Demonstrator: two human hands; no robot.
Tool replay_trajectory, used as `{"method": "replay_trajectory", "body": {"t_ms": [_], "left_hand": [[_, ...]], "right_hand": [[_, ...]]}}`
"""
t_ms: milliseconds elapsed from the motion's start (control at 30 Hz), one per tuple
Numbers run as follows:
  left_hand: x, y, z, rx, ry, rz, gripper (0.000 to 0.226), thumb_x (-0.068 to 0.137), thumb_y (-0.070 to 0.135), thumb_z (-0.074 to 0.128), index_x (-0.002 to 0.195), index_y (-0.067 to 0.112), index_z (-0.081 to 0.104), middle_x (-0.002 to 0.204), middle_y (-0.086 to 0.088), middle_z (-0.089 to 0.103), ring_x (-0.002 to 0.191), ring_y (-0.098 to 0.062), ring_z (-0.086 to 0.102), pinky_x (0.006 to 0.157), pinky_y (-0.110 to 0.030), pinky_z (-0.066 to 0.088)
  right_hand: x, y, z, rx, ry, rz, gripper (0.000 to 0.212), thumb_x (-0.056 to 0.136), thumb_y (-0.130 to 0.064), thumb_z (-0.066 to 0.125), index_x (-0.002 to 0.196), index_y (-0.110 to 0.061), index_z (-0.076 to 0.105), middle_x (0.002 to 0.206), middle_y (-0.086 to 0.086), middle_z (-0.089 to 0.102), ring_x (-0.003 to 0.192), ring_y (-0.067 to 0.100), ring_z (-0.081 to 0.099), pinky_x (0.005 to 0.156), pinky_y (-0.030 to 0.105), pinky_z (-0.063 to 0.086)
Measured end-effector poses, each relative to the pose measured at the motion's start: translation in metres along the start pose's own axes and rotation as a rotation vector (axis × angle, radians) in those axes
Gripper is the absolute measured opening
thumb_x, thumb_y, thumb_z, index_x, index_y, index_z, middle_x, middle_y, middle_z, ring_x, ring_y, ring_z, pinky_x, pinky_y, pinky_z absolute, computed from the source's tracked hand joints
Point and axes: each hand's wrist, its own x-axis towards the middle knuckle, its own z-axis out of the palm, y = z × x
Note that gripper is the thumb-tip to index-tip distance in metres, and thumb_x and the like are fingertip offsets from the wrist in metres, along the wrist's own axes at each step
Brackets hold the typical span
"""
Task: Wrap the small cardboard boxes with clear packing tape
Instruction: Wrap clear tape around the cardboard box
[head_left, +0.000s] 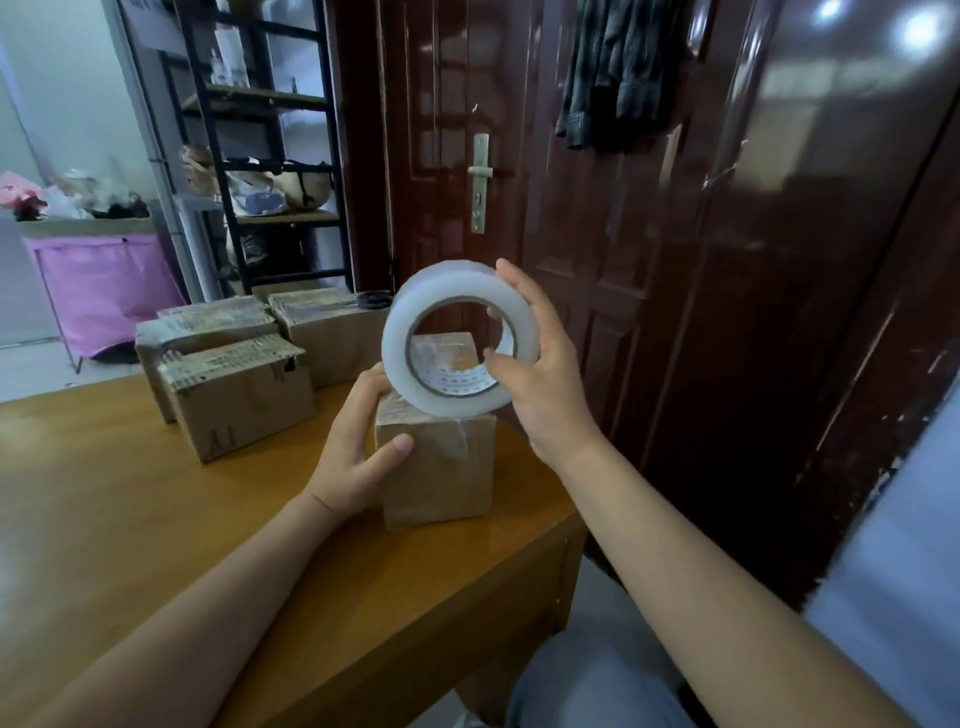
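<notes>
On the wooden table, near its right front corner: one small cardboard box, upright, glossy film already visible across its top face.

Left hand: grips the box from its left side, thumb laid across the front face, fingers curled over the top left edge. It pins the box to the table.

Right hand: holds the roll of clear tape from the roll's right side, some fingertips hooked inside the core, others over the outer rim. The roll stands on edge directly above the box, its lower rim touching or just clear of the top face; which cannot be told. Its open core faces the camera, so its axis runs front to back.

Governing relation: roll over box, right hand nearer the roll, left hand nearer the box. No free tape end can be made out. As judged, the next move needs the end found and stuck down.

Behind and to the left, well apart from the hands: four further boxes, grouped. Scissors lie on the rear one.
</notes>
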Motion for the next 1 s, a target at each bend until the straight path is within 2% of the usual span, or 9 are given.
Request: {"method": "replay_trajectory", "body": {"t_ms": [100, 233, 300, 400, 500, 567, 667, 833, 1000], "left_hand": [[-0.001, 0.000, -0.005, 0.046, -0.025, -0.006, 0.051, 0.082, 0.074, 0.048, 0.127, 0.051, 0.044, 0.124, 0.013, 0.052, 0.114, -0.017, 0.054, 0.092, -0.021, 0.047], [0.000, -0.002, -0.010, 0.090, -0.056, -0.001, 0.051, 0.081, 0.076, 0.048, 0.126, 0.050, 0.046, 0.127, 0.017, 0.050, 0.120, -0.015, 0.051, 0.095, -0.022, 0.044], [-0.002, -0.007, -0.013, 0.126, -0.049, -0.003, 0.055, 0.082, 0.076, 0.046, 0.127, 0.044, 0.048, 0.133, 0.013, 0.049, 0.128, -0.016, 0.047, 0.101, -0.032, 0.042], [-0.003, -0.010, -0.014, 0.145, -0.051, -0.008, 0.058, 0.082, 0.076, 0.046, 0.126, 0.039, 0.049, 0.134, 0.004, 0.050, 0.132, -0.016, 0.043, 0.105, -0.037, 0.039], [0.000, -0.011, -0.011, 0.152, -0.061, 0.007, 0.062, 0.084, 0.074, 0.047, 0.126, 0.029, 0.051, 0.133, -0.002, 0.052, 0.132, -0.019, 0.044, 0.107, -0.042, 0.039], [0.001, -0.012, -0.012, 0.166, -0.067, 0.021, 0.064, 0.085, 0.073, 0.047, 0.126, 0.024, 0.052, 0.132, -0.002, 0.053, 0.132, -0.019, 0.045, 0.107, -0.044, 0.039], [0.000, -0.010, -0.021, 0.205, -0.105, 0.014, 0.066, 0.084, 0.074, 0.047, 0.131, 0.027, 0.050, 0.134, 0.003, 0.051, 0.131, -0.017, 0.045, 0.105, -0.044, 0.042], [0.014, 0.006, -0.037, 0.471, -0.304, 0.097, 0.058, 0.088, 0.076, 0.033, 0.136, 0.046, 0.043, 0.133, 0.021, 0.042, 0.115, 0.001, 0.045, 0.086, -0.027, 0.044], [0.042, 0.037, -0.042, 0.717, -0.494, 0.144, 0.061, 0.084, 0.072, 0.038, 0.111, 0.024, 0.063, 0.124, 0.012, 0.053, 0.113, -0.006, 0.047, 0.110, -0.037, 0.028]], "right_hand": [[0.013, -0.006, -0.010, -0.158, -0.112, -0.031, 0.076, 0.078, 0.017, 0.053, 0.129, -0.039, 0.047, 0.138, -0.010, 0.048, 0.128, -0.001, 0.043, 0.105, 0.012, 0.033], [0.040, -0.028, -0.041, -0.391, -0.376, -0.129, 0.078, 0.072, 0.015, 0.049, 0.126, -0.042, 0.046, 0.133, -0.011, 0.046, 0.125, 0.007, 0.045, 0.105, 0.026, 0.040], [0.048, -0.036, -0.067, -0.527, -0.481, -0.145, 0.078, 0.066, 0.009, 0.047, 0.124, -0.044, 0.047, 0.132, -0.014, 0.046, 0.127, 0.005, 0.044, 0.105, 0.019, 0.036], [0.039, -0.031, -0.123, -0.808, -0.683, 0.028, 0.086, 0.062, 0.011, 0.042, 0.120, -0.053, 0.048, 0.131, -0.029, 0.041, 0.129, -0.003, 0.038, 0.109, 0.020, 0.031], [0.011, -0.009, -0.156, -1.223, -0.921, 0.127, 0.109, 0.071, 0.024, 0.039, 0.129, -0.067, 0.024, 0.135, -0.032, 0.039, 0.130, 0.004, 0.036, 0.106, 0.032, 0.035], [0.002, 0.002, -0.158, -1.303, -0.931, 0.081, 0.113, 0.075, 0.024, 0.039, 0.130, -0.069, 0.007, 0.138, -0.029, 0.040, 0.125, 0.006, 0.036, 0.101, 0.026, 0.035], [0.001, 0.005, -0.155, -1.207, -0.858, 0.094, 0.112, 0.078, 0.024, 0.039, 0.131, -0.070, 0.009, 0.135, -0.026, 0.038, 0.117, 0.005, 0.037, 0.090, 0.023, 0.042], [-0.007, 0.010, -0.158, -1.243, -0.883, 0.093, 0.112, 0.080, 0.022, 0.039, 0.130, -0.071, 0.000, 0.140, -0.027, 0.037, 0.125, 0.003, 0.034, 0.101, 0.021, 0.030], [-0.011, 0.008, -0.158, -1.161, -0.847, 0.133, 0.108, 0.082, 0.021, 0.037, 0.131, -0.070, 0.005, 0.139, -0.025, 0.037, 0.122, 0.004, 0.036, 0.085, 0.014, 0.037]]}}
